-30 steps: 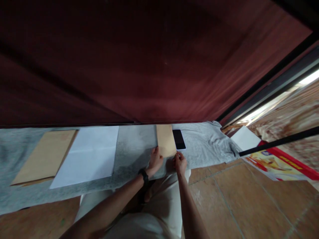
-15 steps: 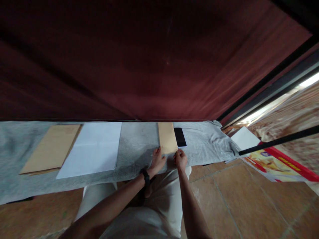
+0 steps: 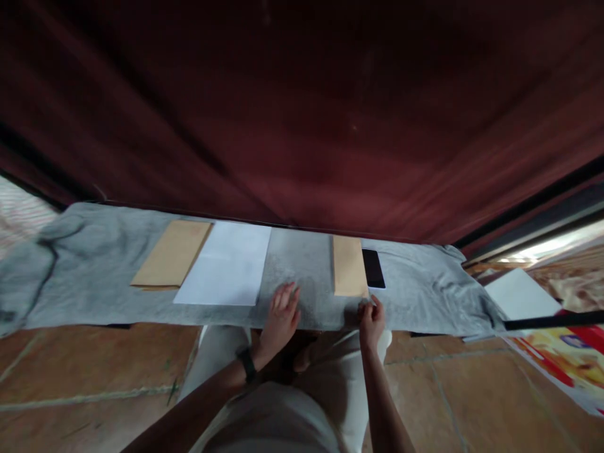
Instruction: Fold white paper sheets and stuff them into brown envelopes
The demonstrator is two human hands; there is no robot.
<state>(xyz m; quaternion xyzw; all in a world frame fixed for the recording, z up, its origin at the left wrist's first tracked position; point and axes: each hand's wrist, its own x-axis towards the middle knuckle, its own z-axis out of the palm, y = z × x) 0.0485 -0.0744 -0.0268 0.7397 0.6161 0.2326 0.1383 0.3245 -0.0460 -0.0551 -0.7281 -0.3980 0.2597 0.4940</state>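
A narrow brown paper envelope point(image 3: 349, 267) lies flat on the grey cloth point(image 3: 302, 264), its right edge beside a dark phone point(image 3: 374, 269). Just below its lower right corner is my right hand point(image 3: 372, 319), fingers loosely bent and a little apart, with nothing visible in them. My left hand point(image 3: 282, 316) hovers over or rests on the cloth's front part, fingers stretched out and holding nothing. It lies between the narrow envelope and a sheet of white paper point(image 3: 226, 267). Left of that sheet is a small stack of larger brown envelopes point(image 3: 172, 255).
A dark red fabric panel point(image 3: 302, 157) rises along the back of the cloth. At right, a black frame bar point(image 3: 552, 321) crosses in front of a white sheet point(image 3: 521, 294) and a red and yellow printed box point(image 3: 566, 358). Brown floor tiles point(image 3: 108, 358) show below.
My left hand has let go of the narrow envelope and moved left toward the white paper. My right hand has come off the envelope's corner. The view has turned left.
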